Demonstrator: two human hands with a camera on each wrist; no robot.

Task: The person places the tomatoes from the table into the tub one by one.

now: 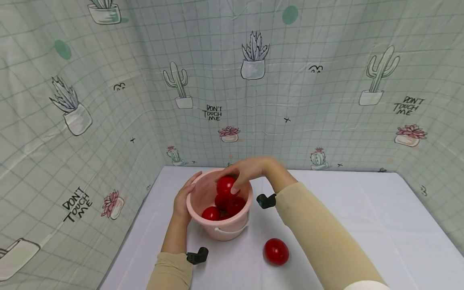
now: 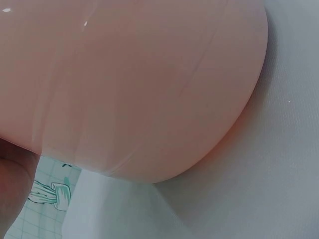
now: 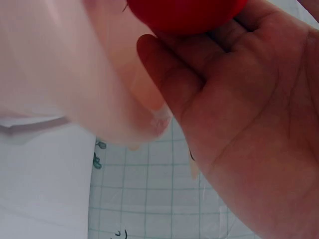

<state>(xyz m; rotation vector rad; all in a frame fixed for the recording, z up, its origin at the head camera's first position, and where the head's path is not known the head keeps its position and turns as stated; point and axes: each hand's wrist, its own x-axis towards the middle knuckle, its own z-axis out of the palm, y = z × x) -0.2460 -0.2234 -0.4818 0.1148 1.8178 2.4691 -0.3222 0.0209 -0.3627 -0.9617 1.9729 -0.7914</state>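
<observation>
A pink bucket [image 1: 217,231] stands on the table, with several red tomatoes [image 1: 211,213] piled inside. My left hand [image 1: 182,201] grips the bucket's left rim; in the left wrist view the bucket's smooth wall [image 2: 139,89] fills most of the picture, and only part of that hand [image 2: 15,179] shows at the edge. Over the bucket's mouth, my right hand [image 1: 250,171] holds one tomato [image 1: 225,185] between thumb and fingers. The right wrist view has this tomato [image 3: 187,12] against the fingers of the right hand [image 3: 249,104], close beside the bucket wall [image 3: 65,64].
Another tomato [image 1: 276,251] lies on the white tabletop [image 1: 362,217], to the right of and nearer than the bucket. The bucket's white handle [image 1: 232,232] hangs down its front. A patterned cactus cloth [image 1: 282,100] rises behind and beside the table.
</observation>
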